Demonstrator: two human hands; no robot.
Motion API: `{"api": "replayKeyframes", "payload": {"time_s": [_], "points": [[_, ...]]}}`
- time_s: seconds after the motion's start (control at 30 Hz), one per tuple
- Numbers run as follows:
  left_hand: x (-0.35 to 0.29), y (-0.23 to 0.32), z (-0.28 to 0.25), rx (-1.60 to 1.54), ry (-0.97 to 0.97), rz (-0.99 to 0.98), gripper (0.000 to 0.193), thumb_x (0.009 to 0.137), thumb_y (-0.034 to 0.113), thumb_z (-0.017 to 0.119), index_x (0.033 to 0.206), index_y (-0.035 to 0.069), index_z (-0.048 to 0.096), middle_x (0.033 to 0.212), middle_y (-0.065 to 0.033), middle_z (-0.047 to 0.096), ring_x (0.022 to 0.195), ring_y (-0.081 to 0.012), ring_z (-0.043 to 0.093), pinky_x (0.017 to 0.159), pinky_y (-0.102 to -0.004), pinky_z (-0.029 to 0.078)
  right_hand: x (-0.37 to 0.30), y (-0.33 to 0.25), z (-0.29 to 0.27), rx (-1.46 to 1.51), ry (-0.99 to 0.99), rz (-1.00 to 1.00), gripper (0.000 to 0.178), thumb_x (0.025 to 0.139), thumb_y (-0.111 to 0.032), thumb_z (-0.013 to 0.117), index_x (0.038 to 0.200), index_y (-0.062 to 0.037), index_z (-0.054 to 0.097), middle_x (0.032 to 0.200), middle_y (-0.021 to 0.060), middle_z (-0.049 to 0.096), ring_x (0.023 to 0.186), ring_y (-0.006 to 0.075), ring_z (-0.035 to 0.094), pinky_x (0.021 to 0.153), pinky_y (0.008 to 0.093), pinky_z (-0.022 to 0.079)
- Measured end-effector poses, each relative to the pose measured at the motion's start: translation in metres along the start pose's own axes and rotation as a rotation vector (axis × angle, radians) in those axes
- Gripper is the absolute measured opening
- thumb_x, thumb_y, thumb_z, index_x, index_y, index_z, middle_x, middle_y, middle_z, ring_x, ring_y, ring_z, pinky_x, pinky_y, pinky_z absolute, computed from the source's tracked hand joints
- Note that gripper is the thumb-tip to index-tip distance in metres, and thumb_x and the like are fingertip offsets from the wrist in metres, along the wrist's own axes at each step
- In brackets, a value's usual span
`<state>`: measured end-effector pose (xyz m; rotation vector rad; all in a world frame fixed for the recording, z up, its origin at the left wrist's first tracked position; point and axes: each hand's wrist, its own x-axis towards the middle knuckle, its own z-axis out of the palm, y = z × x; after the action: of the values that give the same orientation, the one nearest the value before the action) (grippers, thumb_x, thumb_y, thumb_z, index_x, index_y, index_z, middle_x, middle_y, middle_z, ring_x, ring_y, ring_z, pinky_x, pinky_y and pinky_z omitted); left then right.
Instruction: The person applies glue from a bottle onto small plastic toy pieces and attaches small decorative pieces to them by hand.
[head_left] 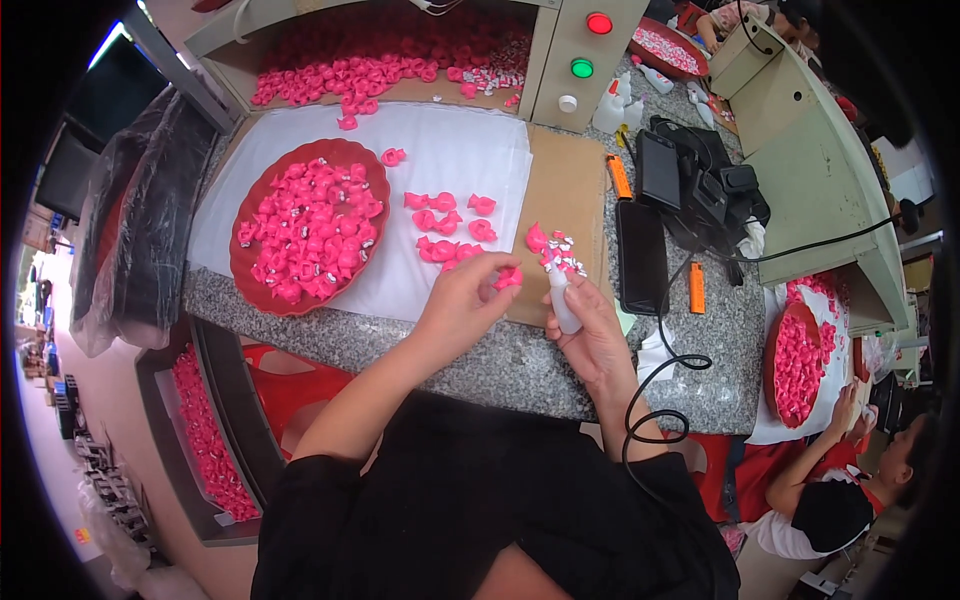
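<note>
Between the fingertips of my left hand (465,305) is a small pink plastic piece (508,277), held just over the cardboard edge. My right hand (590,330) grips a small white squeeze bottle (565,303), its tip pointing away from me toward a little heap of white-and-silver bits (562,252). Beside that heap lies another pink piece (536,238). Several pink pieces (436,222) sit in loose rows on the white sheet (400,140), beyond my left hand. To the left, a red scalloped tray (243,282) is full of pink pieces, some showing silvery bits.
A machine opening (545,70) with red and green lights holds more pink pieces. On the right are a black phone (642,258), orange lighters (697,288), white bottles (610,108) and a looping black cable (640,435). A co-worker (840,500) sits farther right; a grey bin (160,400) stands lower left.
</note>
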<state>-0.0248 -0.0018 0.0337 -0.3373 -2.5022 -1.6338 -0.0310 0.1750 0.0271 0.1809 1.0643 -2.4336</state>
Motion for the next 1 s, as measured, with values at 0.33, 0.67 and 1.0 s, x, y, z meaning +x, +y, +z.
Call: {"api": "replayKeyframes", "payload": {"time_s": [0.33,0.67,1.0], "points": [[-0.024,-0.008,0.018,-0.934,-0.212,-0.365,0.024,0.079,0.001,0.056,0.102,-0.002,0.048,0.095,-0.0070,0.055,0.085,-0.0103,0.054,0.069,-0.0211,0.044,-0.005,0.009,0.005,0.002,-0.159,0.008,0.030,0.077,-0.016,0.062,0.100,-0.0018,0.049,0.081,0.0071,0.055,0.064,0.0119,0.047,0.056,0.0213,0.037],[-0.028,-0.015,0.013,-0.580,-0.029,-0.208,0.020,0.073,0.000,0.063,0.090,-0.001,0.054,0.092,-0.0057,0.054,0.078,-0.0091,0.055,0.068,-0.0211,0.046,-0.008,-0.013,-0.003,-0.040,0.025,-0.327,0.025,0.080,-0.012,0.059,0.099,-0.0016,0.046,0.084,0.0069,0.055,0.073,0.0125,0.053,0.060,0.0216,0.042],[-0.027,-0.020,0.026,-0.273,0.212,-0.054,0.022,0.070,-0.003,0.065,0.090,0.001,0.057,0.090,-0.0081,0.055,0.075,-0.0122,0.058,0.062,-0.0224,0.049,-0.023,0.010,-0.005,-0.577,0.055,-0.630,0.022,0.081,-0.006,0.055,0.097,0.0011,0.042,0.094,0.0099,0.046,0.079,0.0152,0.053,0.069,0.0256,0.045]]}}
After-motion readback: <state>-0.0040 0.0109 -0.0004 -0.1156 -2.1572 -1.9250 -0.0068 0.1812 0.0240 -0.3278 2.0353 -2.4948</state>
